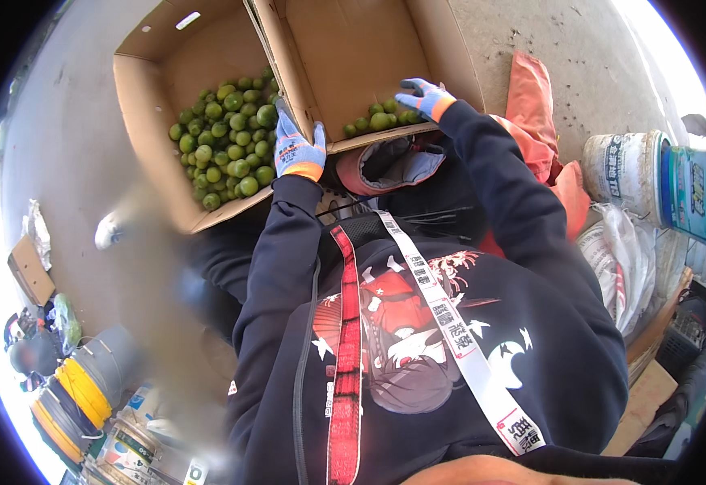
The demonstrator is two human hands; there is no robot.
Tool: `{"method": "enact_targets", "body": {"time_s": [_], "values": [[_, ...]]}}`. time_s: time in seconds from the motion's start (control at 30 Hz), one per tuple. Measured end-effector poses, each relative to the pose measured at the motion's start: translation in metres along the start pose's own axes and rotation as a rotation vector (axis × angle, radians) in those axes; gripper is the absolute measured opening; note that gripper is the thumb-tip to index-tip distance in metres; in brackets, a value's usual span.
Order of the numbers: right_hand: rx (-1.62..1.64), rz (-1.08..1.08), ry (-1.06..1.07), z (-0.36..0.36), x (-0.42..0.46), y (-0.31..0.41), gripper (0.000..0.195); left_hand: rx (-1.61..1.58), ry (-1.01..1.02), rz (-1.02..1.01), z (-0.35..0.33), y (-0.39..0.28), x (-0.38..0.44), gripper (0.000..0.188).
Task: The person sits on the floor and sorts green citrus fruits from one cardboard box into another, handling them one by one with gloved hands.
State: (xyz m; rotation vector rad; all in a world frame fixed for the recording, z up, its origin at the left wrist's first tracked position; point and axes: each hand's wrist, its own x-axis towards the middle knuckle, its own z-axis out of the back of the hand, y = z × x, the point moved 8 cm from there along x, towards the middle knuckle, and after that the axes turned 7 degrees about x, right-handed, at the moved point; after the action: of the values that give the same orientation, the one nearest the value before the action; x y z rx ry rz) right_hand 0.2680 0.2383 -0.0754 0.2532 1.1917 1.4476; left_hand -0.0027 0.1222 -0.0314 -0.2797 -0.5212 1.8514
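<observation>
Two cardboard boxes stand side by side before me. In the left box (pixel 142 121) lies a heap of small green citrus fruits (pixel 225 136). The right box (pixel 353 54) has several such fruits (pixel 380 121) along its near wall. My left hand (pixel 298 151), in a blue and orange work glove, rests where the boxes meet, its thumb apart from its straight fingers. No fruit shows in it. My right hand (pixel 427 100), gloved alike, hovers over the right box's near right corner. Its fingers are spread beside the fruits, with nothing visible between them.
An upright white bucket (pixel 620 176) and a teal bucket (pixel 692 188) stand at the right, near a white plastic sack (pixel 623 273). Red cloth (pixel 532 115) lies beside the right box. Yellow and grey buckets (pixel 83 385) lie at lower left. A blurred object (pixel 165 291) hides some floor.
</observation>
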Motion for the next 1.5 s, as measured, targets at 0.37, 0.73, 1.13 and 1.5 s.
{"method": "enact_targets", "body": {"time_s": [0.37,0.73,1.13,1.5], "values": [[-0.350,-0.169,0.434,-0.068,0.058,-0.066,0.102,-0.017,0.111,0.008,0.012,-0.013,-0.016,0.080],[-0.841,0.067,0.699,-0.177,0.057,0.027,0.082,-0.035,0.065,-0.056,0.019,-0.014,-0.017,0.081],[0.849,-0.026,0.223,-0.072,0.005,0.078,0.042,-0.011,0.100,0.016,0.008,-0.005,-0.008,0.082],[1.394,0.095,0.067,-0.043,-0.105,0.034,0.045,-0.213,-0.281,-0.493,0.045,-0.063,-0.023,0.060]]}}
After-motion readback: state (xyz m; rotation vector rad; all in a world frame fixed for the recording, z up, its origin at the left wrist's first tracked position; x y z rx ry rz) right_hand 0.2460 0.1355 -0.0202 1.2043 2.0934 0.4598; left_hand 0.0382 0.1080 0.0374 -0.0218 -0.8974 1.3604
